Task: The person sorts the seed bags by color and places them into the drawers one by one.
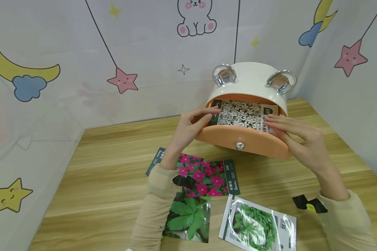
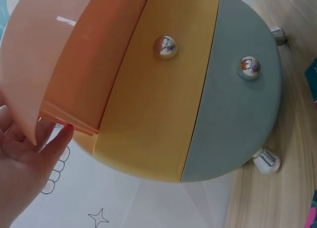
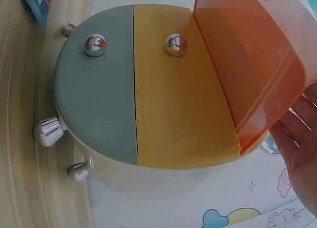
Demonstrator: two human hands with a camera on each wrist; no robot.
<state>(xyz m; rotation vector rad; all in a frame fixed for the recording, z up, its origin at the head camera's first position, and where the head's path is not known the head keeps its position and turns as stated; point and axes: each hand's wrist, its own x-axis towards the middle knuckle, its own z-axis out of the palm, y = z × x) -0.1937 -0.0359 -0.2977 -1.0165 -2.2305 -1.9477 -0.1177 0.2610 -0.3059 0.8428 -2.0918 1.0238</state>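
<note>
A white-bodied, round cabinet (image 1: 254, 78) with chrome ears has its orange drawer (image 1: 238, 134) pulled out. In the drawer lies a seed packet (image 1: 240, 113) printed with white flowers. My left hand (image 1: 190, 125) is at the drawer's left side, its fingertips at the packet's dark green end. At the opposite end, my right hand (image 1: 301, 137) has fairly straight fingers resting on the packet, with its thumb by the drawer's rim. Both wrist views show the hands beside the drawer walls, below which the yellow drawer (image 2: 153, 89) and grey-green drawer (image 3: 101, 104) are closed.
Before the cabinet, on the wooden table (image 1: 106, 167), lie packets with pink flowers (image 1: 204, 177), a green-leaf packet (image 1: 190, 216) and a silver-edged packet (image 1: 257, 225). The left forearm passes over some of them. A patterned wall (image 1: 157, 45) stands behind.
</note>
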